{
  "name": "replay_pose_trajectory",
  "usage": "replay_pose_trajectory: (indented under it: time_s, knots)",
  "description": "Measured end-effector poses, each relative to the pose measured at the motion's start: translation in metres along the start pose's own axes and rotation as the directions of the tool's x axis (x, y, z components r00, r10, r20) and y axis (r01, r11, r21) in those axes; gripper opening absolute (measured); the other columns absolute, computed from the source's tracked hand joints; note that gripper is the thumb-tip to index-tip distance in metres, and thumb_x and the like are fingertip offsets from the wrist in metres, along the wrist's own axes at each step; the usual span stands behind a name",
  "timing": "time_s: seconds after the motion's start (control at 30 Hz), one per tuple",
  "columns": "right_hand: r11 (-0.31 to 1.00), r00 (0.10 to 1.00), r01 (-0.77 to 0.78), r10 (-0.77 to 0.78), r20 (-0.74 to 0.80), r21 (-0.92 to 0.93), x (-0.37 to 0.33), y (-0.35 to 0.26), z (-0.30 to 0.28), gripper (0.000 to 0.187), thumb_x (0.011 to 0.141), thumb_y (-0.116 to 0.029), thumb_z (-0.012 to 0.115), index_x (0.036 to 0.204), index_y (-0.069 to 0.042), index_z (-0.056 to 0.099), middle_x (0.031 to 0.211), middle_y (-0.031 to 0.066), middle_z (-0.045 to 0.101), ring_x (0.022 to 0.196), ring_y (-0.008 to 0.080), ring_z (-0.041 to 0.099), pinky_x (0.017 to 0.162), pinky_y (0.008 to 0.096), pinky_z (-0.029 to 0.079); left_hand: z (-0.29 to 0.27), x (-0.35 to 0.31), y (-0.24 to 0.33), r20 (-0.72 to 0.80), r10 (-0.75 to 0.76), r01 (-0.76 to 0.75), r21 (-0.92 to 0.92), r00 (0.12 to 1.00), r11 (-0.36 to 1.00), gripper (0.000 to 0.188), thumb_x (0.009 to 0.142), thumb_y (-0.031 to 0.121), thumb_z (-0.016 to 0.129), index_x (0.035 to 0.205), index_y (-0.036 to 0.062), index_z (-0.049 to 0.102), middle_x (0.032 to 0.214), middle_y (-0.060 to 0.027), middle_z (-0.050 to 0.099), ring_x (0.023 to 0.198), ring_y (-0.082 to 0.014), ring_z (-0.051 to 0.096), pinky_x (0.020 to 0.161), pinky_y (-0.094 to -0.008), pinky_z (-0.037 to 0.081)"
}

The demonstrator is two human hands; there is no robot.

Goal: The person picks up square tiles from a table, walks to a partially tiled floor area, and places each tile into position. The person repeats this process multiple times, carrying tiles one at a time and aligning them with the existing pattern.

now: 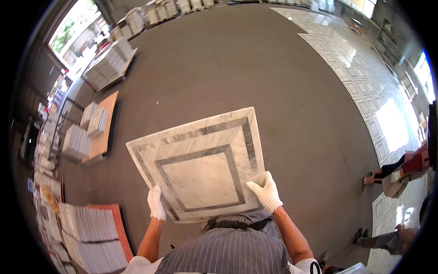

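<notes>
A large square marble tile (200, 180), white with two grey bands forming nested squares, is held up in front of my waist. Its face is turned toward me and it tilts a little, the right side higher. My left hand (156, 203), in a white knit glove, grips its lower left edge. On the lower right edge my right hand (267, 191), gloved the same way, has its thumb on the tile's face. The fingers behind the tile are hidden in both hands.
Stacked tiles (93, 233) stand at the lower left. Further up are a wooden pallet (105, 121) with tile stacks and another loaded pallet (107, 66). Patterned tiles (351, 77) lie across the floor at the right. People (397, 173) stand at the right edge.
</notes>
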State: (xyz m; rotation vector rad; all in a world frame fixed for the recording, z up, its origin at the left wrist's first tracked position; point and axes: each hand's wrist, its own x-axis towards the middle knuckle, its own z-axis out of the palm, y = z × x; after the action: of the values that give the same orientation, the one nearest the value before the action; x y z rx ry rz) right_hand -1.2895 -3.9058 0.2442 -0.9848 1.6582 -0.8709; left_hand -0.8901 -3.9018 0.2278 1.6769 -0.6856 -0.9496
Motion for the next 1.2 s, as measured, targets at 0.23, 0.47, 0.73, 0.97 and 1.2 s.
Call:
replay_pose_trajectory:
  time_s: [0.23,0.47,0.73,0.97,1.2]
  knots:
    - [0.999,0.995,-0.039,0.04,-0.087,0.009,0.255,-0.077,-0.089,0.042,0.076,-0.028,0.075,0.098,-0.001,0.052,0.087,0.0094,0.062,0.08,0.0175,0.058,0.075,0.0334,0.048,0.259,0.162,0.091,0.165,-0.053,0.06,-0.034,0.985,0.998,0.031,0.093,0.031,0.06,0.109,0.0045,0.059,0.093,0.002,0.059,0.083,-0.0087,0.052,0.078,-0.0277,0.044]
    - [0.997,0.997,0.071,-0.07,0.021,-0.044,0.494,-0.148,-0.19,0.046,0.076,-0.035,0.075,0.098,-0.002,0.053,0.09,0.0149,0.065,0.081,0.0255,0.063,0.073,0.0376,0.049,0.458,0.255,0.12,-0.037,0.034,-0.038,-0.118,0.999,0.992,0.027,0.093,0.031,0.059,0.104,0.0057,0.06,0.092,0.0033,0.058,0.081,-0.0083,0.05,0.076,-0.0265,0.043]
    - [0.997,0.997,0.072,-0.072,0.022,0.005,0.528,-0.141,-0.2,0.041,0.076,-0.024,0.076,0.098,0.002,0.053,0.087,0.0109,0.063,0.08,0.0188,0.06,0.073,0.0327,0.049,0.487,0.263,0.119,0.003,-0.068,0.068,-0.103,0.998,0.992,0.025,0.092,0.033,0.061,0.097,0.0082,0.059,0.083,0.0064,0.053,0.075,-0.0056,0.046,0.069,-0.0251,0.04]
    - [0.981,0.978,0.18,-0.171,-0.122,0.069,0.729,-0.166,-0.24,0.039,0.077,-0.023,0.076,0.098,0.001,0.054,0.088,0.0113,0.064,0.08,0.018,0.06,0.074,0.0327,0.049,0.677,0.431,0.138,0.113,0.026,-0.017,-0.08,0.993,0.997,0.031,0.091,0.033,0.062,0.101,0.004,0.059,0.089,0.0037,0.055,0.083,-0.0082,0.048,0.079,-0.0282,0.042]
    - [0.979,0.98,0.05,-0.009,-0.201,0.2,0.893,-0.212,-0.316,0.036,0.077,-0.019,0.074,0.099,0.001,0.053,0.089,0.0106,0.064,0.08,0.0169,0.059,0.073,0.0317,0.049,0.871,0.546,0.218,0.228,-0.052,0.052,0.004,0.972,0.999,0.024,0.091,0.032,0.063,0.089,0.0086,0.058,0.081,0.0073,0.051,0.074,-0.0048,0.043,0.068,-0.0246,0.038]
